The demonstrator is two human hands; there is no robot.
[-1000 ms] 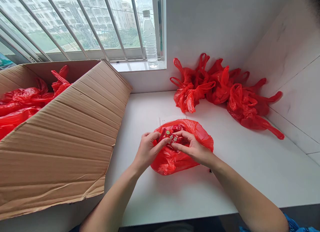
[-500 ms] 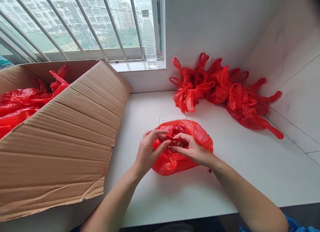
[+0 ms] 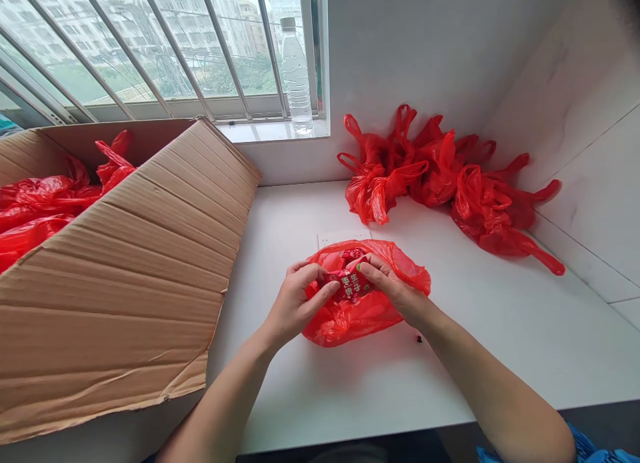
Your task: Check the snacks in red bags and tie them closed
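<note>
Both hands hold a small red printed packet (image 3: pixel 351 284) by its two ends, over the mouth of an opened red plastic bag (image 3: pixel 340 330). My left hand (image 3: pixel 299 300) pinches the packet's left end between thumb and fingers. At its right end, my right hand (image 3: pixel 395 290) grips the packet, the thumb on top. Pale characters show on the packet's face. Behind it, more red printed wrapping lies inside the bag, partly hidden by the hands. The bag rests on a white tabletop (image 3: pixel 295 396).
A cardboard box (image 3: pixel 125 270) with red plastic bags (image 3: pixel 40 203) inside stands at left. Several knotted red bags (image 3: pixel 440 176) sit along the back wall. A water bottle (image 3: pixel 297 83) stands on the sill by the barred window. A tiny dark bit (image 3: pixel 419 339) lies near my right wrist.
The packet has been turned so its printed face shows more fully. My right hand has rolled over, thumb now on top. The bag's right side has spread slightly outward.
</note>
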